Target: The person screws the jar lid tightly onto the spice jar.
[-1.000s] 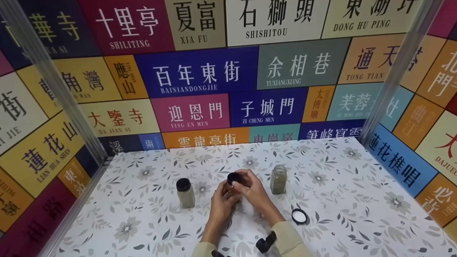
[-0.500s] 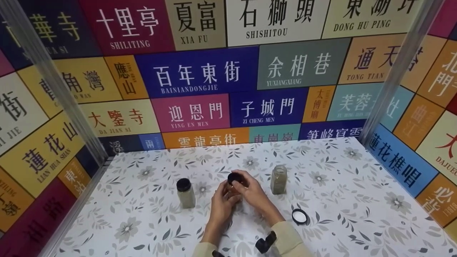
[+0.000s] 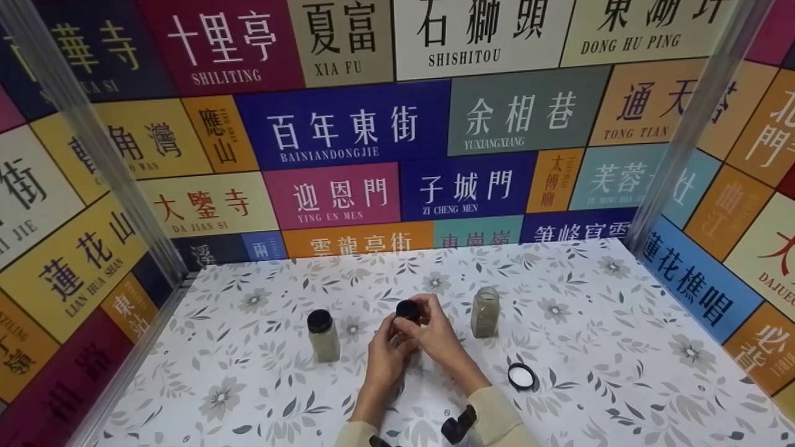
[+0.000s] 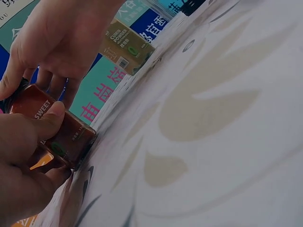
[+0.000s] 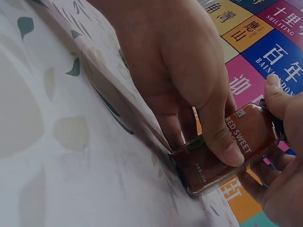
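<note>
Jar with reddish content (image 5: 258,130) sits between left hand (image 3: 385,357), which curls round its body, and right hand (image 3: 440,332), which pinches its black cap (image 3: 407,309). If the body slips, it may tilt, and a careless swing of right hand may knock the open jar beyond (image 3: 485,315). Left thumb (image 5: 227,149) hides part of the label (image 5: 240,136), whether the base meets the table (image 3: 273,366) I cannot tell, and far DONG HU PING wall sign (image 3: 630,45) is cut at the top.

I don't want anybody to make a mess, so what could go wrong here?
The left hand holds the red jar; if its grip slips, the jar might drop. The right hand is on the black cap, which could pop off suddenly. The open jar stands near that hand, so a bump might spill it.
</note>
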Action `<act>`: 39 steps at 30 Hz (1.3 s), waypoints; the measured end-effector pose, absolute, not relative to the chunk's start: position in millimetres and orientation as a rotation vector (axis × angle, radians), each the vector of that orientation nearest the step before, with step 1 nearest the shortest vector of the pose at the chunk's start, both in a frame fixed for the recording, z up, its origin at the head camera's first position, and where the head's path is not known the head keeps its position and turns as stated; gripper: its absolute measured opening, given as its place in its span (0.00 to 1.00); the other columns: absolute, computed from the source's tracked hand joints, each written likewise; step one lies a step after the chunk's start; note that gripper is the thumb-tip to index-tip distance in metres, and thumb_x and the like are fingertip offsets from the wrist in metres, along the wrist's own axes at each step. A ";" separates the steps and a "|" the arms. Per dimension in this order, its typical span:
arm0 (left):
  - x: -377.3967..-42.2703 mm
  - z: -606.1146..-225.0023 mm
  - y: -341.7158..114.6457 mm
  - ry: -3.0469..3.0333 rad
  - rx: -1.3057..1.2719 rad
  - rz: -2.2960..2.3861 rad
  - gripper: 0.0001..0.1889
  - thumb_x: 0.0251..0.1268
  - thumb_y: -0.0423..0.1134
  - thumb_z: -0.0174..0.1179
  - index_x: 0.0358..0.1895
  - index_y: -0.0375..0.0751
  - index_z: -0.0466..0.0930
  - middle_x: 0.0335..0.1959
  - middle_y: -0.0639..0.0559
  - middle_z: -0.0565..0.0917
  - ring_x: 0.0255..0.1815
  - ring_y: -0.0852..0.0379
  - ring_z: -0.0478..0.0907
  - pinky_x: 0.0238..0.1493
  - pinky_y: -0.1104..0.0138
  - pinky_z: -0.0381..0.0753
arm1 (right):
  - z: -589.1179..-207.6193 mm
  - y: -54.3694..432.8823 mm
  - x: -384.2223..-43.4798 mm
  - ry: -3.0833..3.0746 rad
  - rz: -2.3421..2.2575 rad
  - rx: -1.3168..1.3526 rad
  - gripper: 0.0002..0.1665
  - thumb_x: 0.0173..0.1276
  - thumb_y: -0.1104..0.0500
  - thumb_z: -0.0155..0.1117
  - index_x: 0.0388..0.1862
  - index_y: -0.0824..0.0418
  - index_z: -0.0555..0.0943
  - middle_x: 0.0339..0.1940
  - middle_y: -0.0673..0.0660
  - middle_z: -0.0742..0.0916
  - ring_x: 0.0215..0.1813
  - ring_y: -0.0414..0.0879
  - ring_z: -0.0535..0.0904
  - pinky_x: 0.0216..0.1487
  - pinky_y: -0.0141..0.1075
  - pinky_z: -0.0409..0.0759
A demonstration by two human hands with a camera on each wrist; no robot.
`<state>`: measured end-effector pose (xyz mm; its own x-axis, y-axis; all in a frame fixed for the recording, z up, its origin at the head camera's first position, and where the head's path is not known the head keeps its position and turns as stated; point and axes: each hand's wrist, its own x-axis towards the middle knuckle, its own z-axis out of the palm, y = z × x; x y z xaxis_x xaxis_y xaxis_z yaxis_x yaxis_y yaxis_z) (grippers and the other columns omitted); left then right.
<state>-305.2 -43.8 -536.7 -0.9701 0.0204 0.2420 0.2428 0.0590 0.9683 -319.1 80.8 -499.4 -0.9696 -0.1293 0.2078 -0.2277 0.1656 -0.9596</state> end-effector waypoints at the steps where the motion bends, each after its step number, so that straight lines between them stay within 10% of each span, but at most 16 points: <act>1: -305.6 -537.2 -43.9 -2.152 -0.280 -2.045 0.31 0.61 0.26 0.65 0.69 0.30 0.68 0.57 0.32 0.82 0.51 0.45 0.85 0.45 0.71 0.85 | -500.7 82.3 -319.6 -2.338 1.960 0.373 0.30 0.72 0.54 0.65 0.68 0.59 0.67 0.62 0.65 0.82 0.64 0.57 0.78 0.65 0.49 0.74; 39: -305.8 -537.2 -43.7 -2.141 -0.300 -2.016 0.31 0.59 0.26 0.68 0.67 0.30 0.70 0.53 0.35 0.83 0.51 0.48 0.84 0.48 0.67 0.86 | -507.5 96.2 -327.0 -2.277 1.980 0.630 0.29 0.74 0.61 0.58 0.72 0.66 0.70 0.68 0.70 0.77 0.65 0.61 0.76 0.62 0.30 0.75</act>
<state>-305.8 -43.7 -537.2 -0.9625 0.0197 0.2707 0.2714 0.0576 0.9607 -327.0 96.2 -507.5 -0.9147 -0.2638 0.3062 -0.3399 0.0922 -0.9359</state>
